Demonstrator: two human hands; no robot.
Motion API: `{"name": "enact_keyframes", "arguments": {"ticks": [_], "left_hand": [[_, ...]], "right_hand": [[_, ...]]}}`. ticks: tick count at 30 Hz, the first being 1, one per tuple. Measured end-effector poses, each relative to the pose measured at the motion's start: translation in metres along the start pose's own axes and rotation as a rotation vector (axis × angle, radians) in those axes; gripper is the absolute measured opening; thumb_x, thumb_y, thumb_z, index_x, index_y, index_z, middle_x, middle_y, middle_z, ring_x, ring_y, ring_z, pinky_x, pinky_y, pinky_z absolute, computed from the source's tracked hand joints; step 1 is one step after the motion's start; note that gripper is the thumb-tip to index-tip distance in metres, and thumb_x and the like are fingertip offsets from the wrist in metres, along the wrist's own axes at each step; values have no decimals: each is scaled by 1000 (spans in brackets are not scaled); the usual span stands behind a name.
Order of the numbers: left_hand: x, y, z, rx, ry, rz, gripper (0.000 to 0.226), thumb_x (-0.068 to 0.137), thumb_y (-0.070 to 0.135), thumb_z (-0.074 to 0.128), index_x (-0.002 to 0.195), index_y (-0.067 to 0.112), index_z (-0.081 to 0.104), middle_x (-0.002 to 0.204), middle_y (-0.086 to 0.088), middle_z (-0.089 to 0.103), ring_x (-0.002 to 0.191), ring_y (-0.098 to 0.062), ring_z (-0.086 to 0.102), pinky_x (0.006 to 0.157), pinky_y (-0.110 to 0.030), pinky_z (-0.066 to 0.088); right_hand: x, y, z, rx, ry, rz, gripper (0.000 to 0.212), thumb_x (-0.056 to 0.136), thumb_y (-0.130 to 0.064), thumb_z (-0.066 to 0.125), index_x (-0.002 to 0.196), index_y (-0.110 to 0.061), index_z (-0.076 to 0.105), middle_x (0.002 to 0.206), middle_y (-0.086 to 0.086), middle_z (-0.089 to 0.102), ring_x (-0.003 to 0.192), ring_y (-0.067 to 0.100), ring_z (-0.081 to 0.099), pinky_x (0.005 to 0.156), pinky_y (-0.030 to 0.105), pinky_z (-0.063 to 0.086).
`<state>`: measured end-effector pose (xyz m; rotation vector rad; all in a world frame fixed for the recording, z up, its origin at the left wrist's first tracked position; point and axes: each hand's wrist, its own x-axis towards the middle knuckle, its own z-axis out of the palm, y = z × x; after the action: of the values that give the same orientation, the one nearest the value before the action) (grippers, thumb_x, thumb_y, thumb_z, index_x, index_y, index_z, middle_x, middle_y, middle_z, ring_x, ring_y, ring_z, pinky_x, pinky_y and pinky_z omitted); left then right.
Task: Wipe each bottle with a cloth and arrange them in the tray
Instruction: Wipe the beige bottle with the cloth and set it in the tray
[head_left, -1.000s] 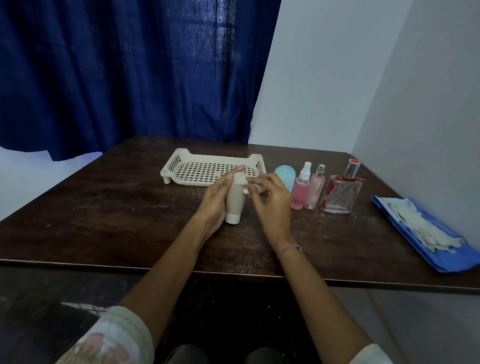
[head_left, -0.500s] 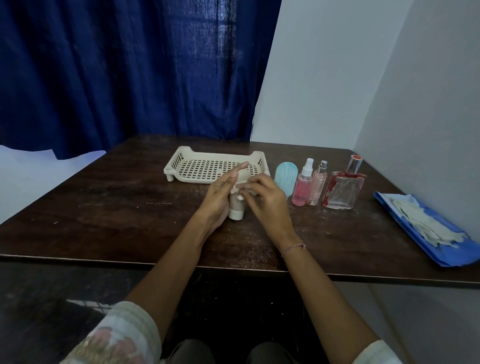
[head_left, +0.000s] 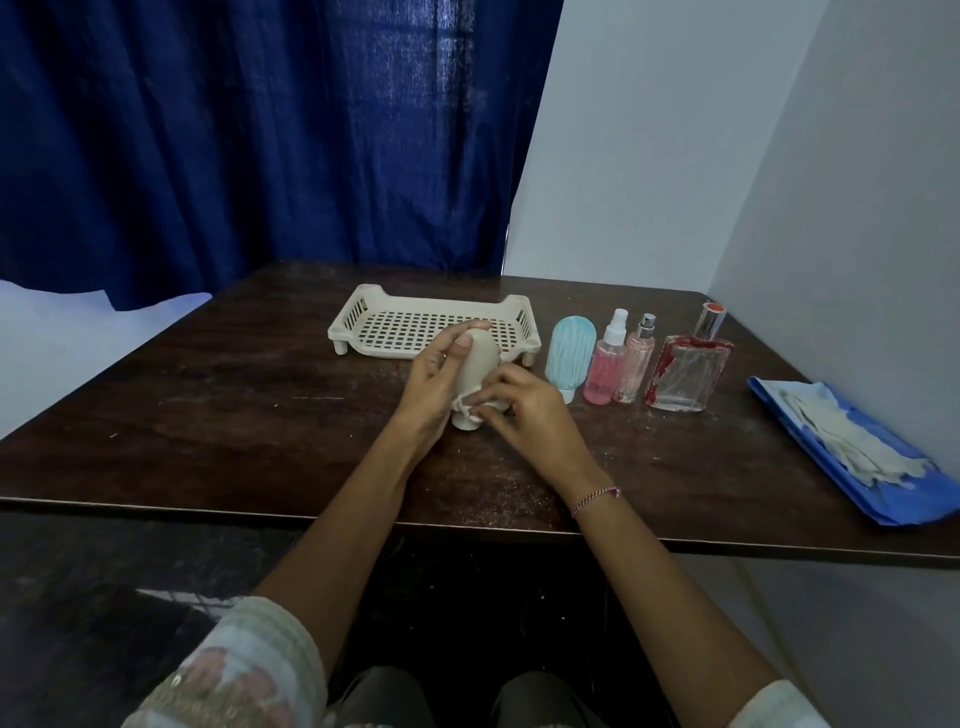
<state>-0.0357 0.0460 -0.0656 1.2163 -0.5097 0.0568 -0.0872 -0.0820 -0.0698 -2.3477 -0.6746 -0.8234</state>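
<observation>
On table (head_left: 218, 415): hands wipe beige bottle (head_left: 479, 364).

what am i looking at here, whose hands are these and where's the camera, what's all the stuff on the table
No machine here: a person wears a camera on their head, looking down at their own two hands. The left hand steadies a beige bottle standing upside down on its cap on the dark wooden table. The right hand presses a small white cloth against the bottle's lower part. Behind sits an empty cream slotted tray. To the right stand a light blue bottle, two pink spray bottles and a red-tinted glass perfume bottle. Far right, whitish cloths lie on a blue sheet.
</observation>
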Motion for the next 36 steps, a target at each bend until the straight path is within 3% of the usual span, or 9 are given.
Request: {"name": "enact_keyframes", "arguments": {"ticks": [2, 4, 10, 14, 20, 24, 31, 36], "left_hand": [[1, 0, 0, -21, 25, -14, 26, 99, 17, 41, 116, 9, 59, 113, 1, 63, 98, -5, 61, 77, -19, 52], [2, -1, -1, -55, 21, -28, 27, 99, 15, 40, 117, 6, 57, 108, 0, 63, 92, -4, 63, 74, -18, 52], [4, -3, -1, -135, 42, -30, 25, 99, 13, 40, 115, 7, 58, 106, -2, 64, 97, -11, 60, 84, -24, 51], [6, -5, -4, -91, 62, 1, 29, 99, 15, 40, 120, 2, 55, 110, -6, 63, 101, -14, 59, 88, -27, 50], [7, -4, -8, -27, 124, 62, 25, 101, 14, 37, 100, 16, 63, 91, 11, 65, 80, 0, 58, 71, -18, 49], [8, -4, -8, 26, 180, 71, 25, 101, 15, 37, 102, 13, 62, 100, 8, 62, 88, 5, 59, 80, -16, 46], [8, -4, -7, -26, 173, 56, 25, 102, 15, 34, 101, 13, 59, 95, 2, 60, 81, -1, 58, 72, -17, 49], [7, -5, -8, -28, 166, 19, 25, 101, 18, 38, 99, 17, 62, 99, 1, 63, 92, -10, 60, 80, -22, 50]], "right_hand": [[3, -2, 1, -56, 59, -28, 13, 78, -3, 71, 91, -6, 72, 86, 5, 60, 81, 14, 57, 75, 20, 47], [9, -6, 1, -88, 141, -25, 14, 79, -2, 69, 92, -5, 72, 86, 5, 61, 81, 14, 57, 76, 21, 48], [41, -14, -6, -60, 371, 90, 13, 83, -5, 66, 95, -4, 71, 91, 5, 63, 82, 12, 57, 74, 21, 50], [44, -9, -7, -11, 345, 115, 14, 84, -2, 64, 96, -4, 70, 92, 4, 62, 83, 1, 52, 76, 8, 44], [13, -12, 1, 58, 198, 140, 14, 81, 2, 66, 91, -7, 68, 92, 1, 62, 79, -4, 52, 77, 4, 42], [1, -15, 11, -6, 37, 133, 13, 78, 0, 69, 90, -6, 69, 90, 2, 61, 79, 1, 52, 75, 7, 39], [33, -24, -5, 59, 254, 175, 14, 79, 3, 68, 91, -2, 73, 90, 3, 63, 74, -3, 52, 71, -2, 40], [41, -27, 0, 66, 290, 137, 12, 80, 1, 68, 91, -3, 72, 90, 3, 61, 74, -2, 51, 74, 2, 42]]}}
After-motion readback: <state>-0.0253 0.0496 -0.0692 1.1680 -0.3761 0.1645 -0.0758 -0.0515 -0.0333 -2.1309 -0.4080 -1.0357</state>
